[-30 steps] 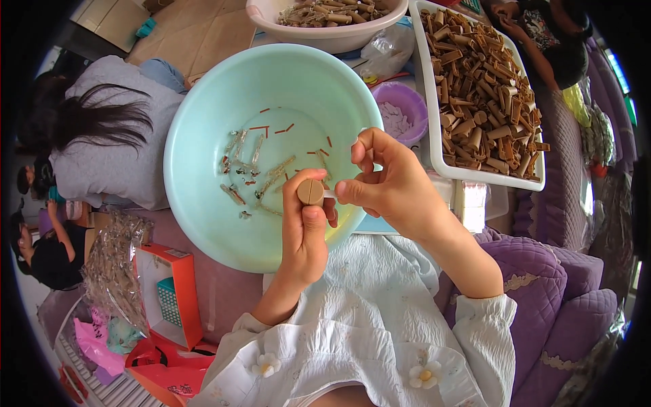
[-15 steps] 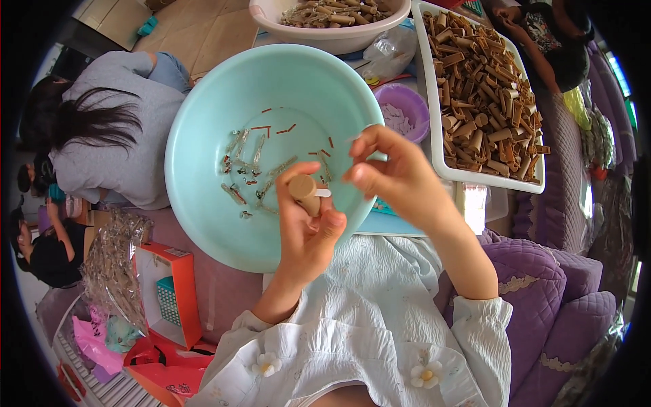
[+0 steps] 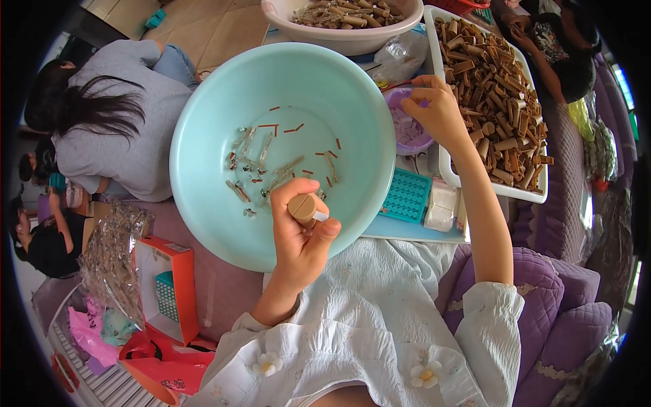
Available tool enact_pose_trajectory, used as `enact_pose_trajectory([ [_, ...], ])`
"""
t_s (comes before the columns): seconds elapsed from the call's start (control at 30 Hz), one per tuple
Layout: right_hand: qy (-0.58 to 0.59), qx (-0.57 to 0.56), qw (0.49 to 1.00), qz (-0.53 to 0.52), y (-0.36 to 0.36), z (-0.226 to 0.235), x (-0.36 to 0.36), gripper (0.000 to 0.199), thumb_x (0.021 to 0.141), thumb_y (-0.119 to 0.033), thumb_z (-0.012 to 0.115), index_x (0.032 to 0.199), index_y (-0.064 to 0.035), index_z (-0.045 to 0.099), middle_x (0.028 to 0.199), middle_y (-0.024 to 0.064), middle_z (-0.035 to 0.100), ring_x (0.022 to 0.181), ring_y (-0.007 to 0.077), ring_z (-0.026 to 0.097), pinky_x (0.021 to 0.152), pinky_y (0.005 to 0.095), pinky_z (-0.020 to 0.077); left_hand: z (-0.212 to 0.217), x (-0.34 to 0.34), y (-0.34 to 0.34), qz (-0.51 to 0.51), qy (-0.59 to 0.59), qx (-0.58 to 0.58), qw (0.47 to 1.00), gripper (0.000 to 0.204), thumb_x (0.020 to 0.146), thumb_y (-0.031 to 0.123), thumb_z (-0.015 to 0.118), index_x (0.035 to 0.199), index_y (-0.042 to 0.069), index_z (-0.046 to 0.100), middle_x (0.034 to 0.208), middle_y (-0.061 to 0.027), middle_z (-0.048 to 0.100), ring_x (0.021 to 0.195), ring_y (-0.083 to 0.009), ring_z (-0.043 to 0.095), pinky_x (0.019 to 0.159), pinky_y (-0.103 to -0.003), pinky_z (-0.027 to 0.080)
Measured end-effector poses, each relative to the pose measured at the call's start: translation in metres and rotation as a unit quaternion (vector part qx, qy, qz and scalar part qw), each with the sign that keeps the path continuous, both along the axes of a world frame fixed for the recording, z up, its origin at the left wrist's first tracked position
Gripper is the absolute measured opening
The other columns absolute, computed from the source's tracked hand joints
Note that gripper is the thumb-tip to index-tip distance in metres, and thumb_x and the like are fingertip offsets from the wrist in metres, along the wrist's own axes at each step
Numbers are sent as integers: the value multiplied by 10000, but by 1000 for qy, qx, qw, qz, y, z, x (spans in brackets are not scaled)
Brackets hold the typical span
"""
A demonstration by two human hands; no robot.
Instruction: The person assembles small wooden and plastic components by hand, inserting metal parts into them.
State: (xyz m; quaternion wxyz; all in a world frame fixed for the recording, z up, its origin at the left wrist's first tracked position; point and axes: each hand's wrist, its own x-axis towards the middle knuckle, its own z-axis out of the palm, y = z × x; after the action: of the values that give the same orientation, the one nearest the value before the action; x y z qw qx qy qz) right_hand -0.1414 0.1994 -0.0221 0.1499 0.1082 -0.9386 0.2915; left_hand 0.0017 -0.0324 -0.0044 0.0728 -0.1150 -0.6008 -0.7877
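Over the near part of a wide pale-green basin [image 3: 203, 169], my left hand [image 3: 297, 247] is closed around a small tan cylinder [image 3: 300, 207] with a slit across its end. A white tab [image 3: 320, 216] sticks out from the cylinder's side beside my thumb. My right hand [image 3: 439, 112] reaches to the right of the basin, over a small purple bowl [image 3: 424, 145] of white pieces [image 3: 405, 127]. Its thumb and fingers are bent and apart, with nothing visible between them. Thin reddish-brown sticks and clear wrapped pieces [image 3: 285, 171] lie scattered in the basin.
A white tray [image 3: 444, 163] heaped with brown tube pieces [image 3: 491, 95] stands at right. Behind the basin is a pale tub [image 3: 339, 39]. Near the basin's right side lie a teal grid tray [image 3: 405, 195] and a clear packet [image 3: 442, 207]. A person in grey [image 3: 122, 122] sits at left.
My right hand has moved from beside the cylinder to the right and away, over the purple bowl. My left hand still holds the cylinder, now with its slit end showing.
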Motion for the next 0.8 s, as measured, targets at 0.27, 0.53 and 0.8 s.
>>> enact_pose_trajectory([
  [0.27, -40, -11, 999, 5, 1, 12, 0, 125, 691, -143, 625, 723, -24, 606, 1116, 132, 509, 989, 278, 504, 881, 324, 374, -5, -1, -3, 4, -7, -45, 999, 355, 843, 176, 548, 1096, 39, 340, 679, -12, 436, 526, -40, 354, 475, -178, 300],
  [0.53, -60, -48, 997, 3, -1, 17, 3, 310, 839, -250, 511, 734, 33, 577, 790, 139, 589, 713, 272, 573, 666, 334, 442, -6, -3, 1, 34, 32, -105, 993, 328, 877, 249, 479, 1084, 49, 322, 635, -9, 396, 426, -50, 301, 376, -190, 284],
  [0.8, -150, -73, 986, 11, 2, 22, -3, 326, 897, -263, 388, 800, -3, 558, 622, 112, 554, 588, 233, 553, 599, 319, 429, -7, -3, -2, 35, 21, -95, 995, 310, 879, 248, 475, 1064, 44, 333, 631, -8, 404, 427, -49, 307, 380, -189, 285],
])
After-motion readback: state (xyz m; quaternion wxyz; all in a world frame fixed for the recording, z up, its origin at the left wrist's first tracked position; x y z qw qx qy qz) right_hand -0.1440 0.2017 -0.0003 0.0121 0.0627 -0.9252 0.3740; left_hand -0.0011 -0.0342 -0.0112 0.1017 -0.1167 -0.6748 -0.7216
